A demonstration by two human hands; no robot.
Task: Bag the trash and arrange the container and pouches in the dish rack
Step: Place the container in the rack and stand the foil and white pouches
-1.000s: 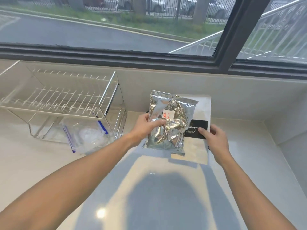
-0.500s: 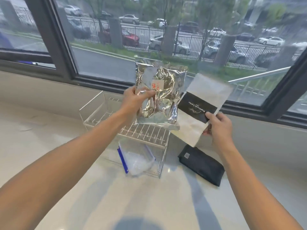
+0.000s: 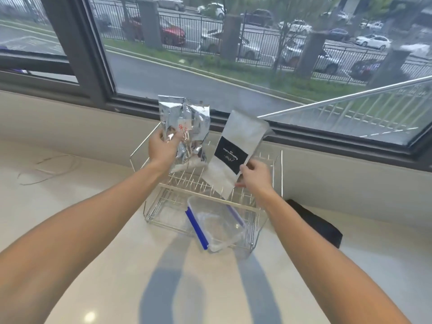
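Holding a crinkled silver foil pouch [image 3: 187, 132] upright, the left hand [image 3: 163, 149] has its fingers closed around the pouch's left edge, thumb pressed on the front near a small label with red marks. The right hand [image 3: 256, 176] pinches the lower right edge of a white pouch [image 3: 236, 146] with a black label, which leans to the right. Both pouches are up in the air over the upper tier of the wire dish rack [image 3: 149, 213], side by side and close together; whether they touch cannot be told. On the rack's lower level lies a clear plastic container [image 3: 219, 230] with blue clips along its sides, one corner jutting out past the front. The rack stands on the pale tabletop [image 3: 117, 265] below the window. A black folded item [image 3: 318, 223] lies on the tabletop right of the rack.
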